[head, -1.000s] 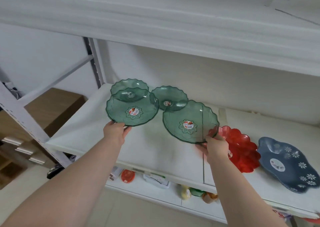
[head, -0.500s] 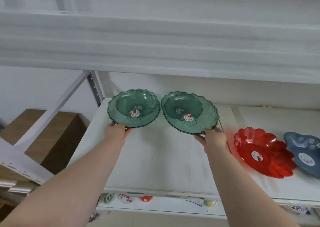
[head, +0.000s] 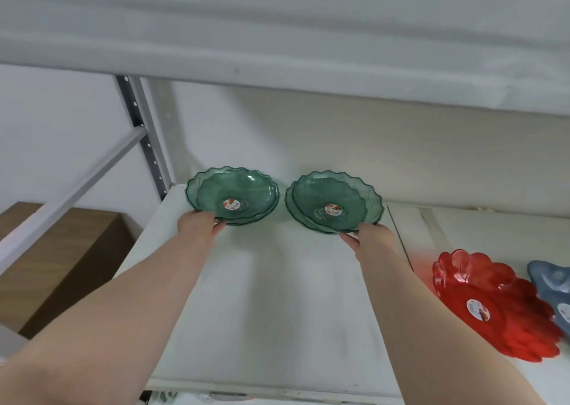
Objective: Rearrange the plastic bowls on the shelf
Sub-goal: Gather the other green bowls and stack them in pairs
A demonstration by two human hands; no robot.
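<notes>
Two stacks of translucent green scalloped bowls sit at the back of the white shelf (head: 265, 296). My left hand (head: 199, 228) grips the near rim of the left green bowl (head: 233, 195), which is nested in another green bowl. My right hand (head: 371, 239) grips the near rim of the right green bowl (head: 334, 204), also nested in a second one. Each top bowl has a red sticker in its centre.
A red flower-shaped bowl (head: 493, 306) lies on the shelf at the right, with a blue bowl (head: 552, 284) beyond it at the frame edge. The upper shelf board (head: 277, 49) hangs low overhead. A grey upright post (head: 145, 139) and a brown box (head: 61, 259) stand at the left.
Both hands carried the held green bowls back and down onto the two bowls that stood at the rear, so each pair is now nested. The view has moved closer under the upper shelf.
</notes>
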